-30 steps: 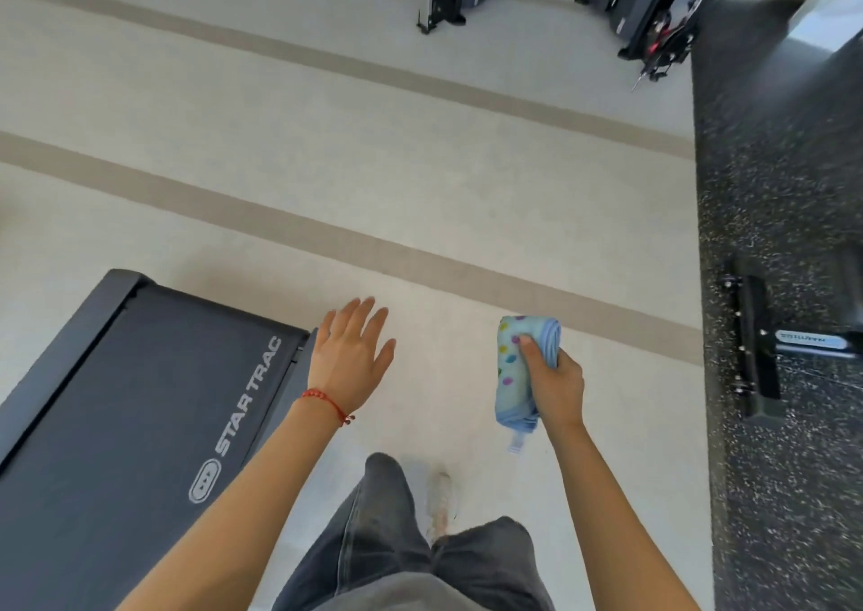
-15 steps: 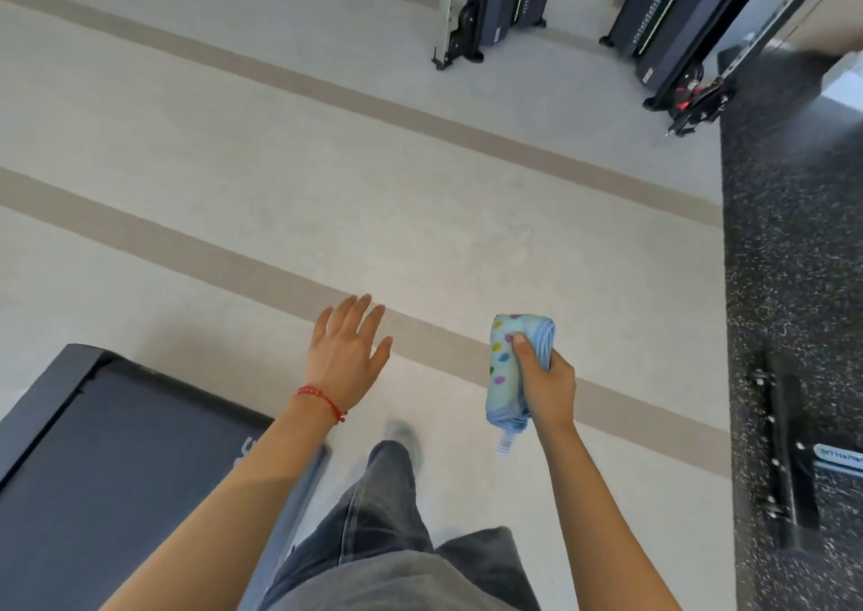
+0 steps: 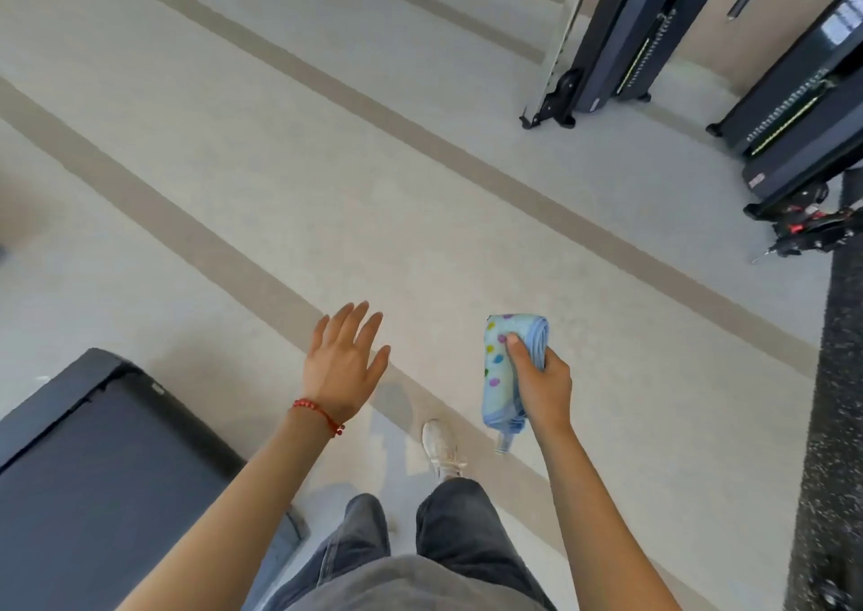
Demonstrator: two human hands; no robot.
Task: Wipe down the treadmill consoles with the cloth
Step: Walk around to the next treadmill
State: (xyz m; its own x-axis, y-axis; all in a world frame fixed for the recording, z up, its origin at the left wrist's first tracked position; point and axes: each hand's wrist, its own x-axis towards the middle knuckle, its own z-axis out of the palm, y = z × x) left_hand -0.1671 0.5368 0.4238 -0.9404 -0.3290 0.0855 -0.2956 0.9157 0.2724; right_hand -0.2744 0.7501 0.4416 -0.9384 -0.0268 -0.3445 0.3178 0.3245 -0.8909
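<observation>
My right hand (image 3: 541, 384) grips a folded light-blue cloth (image 3: 497, 367) with coloured dots, held upright over the pale floor. My left hand (image 3: 343, 360) is empty, fingers spread, palm down, with a red bracelet at the wrist. The dark rear deck of a treadmill (image 3: 93, 470) lies at the lower left, to the left of my left arm. No treadmill console shows in this view.
Two dark gym machines (image 3: 611, 36) (image 3: 794, 129) stand at the top right. A black speckled rubber mat (image 3: 836, 400) runs down the right edge. Tan stripes cross the pale floor (image 3: 280, 167). My legs and a white shoe (image 3: 441, 447) are below.
The view has shifted forward: the treadmill deck has slid down and left, the far machines have come closer, and the equipment base on the black mat has left the frame. Both hands keep their pose.
</observation>
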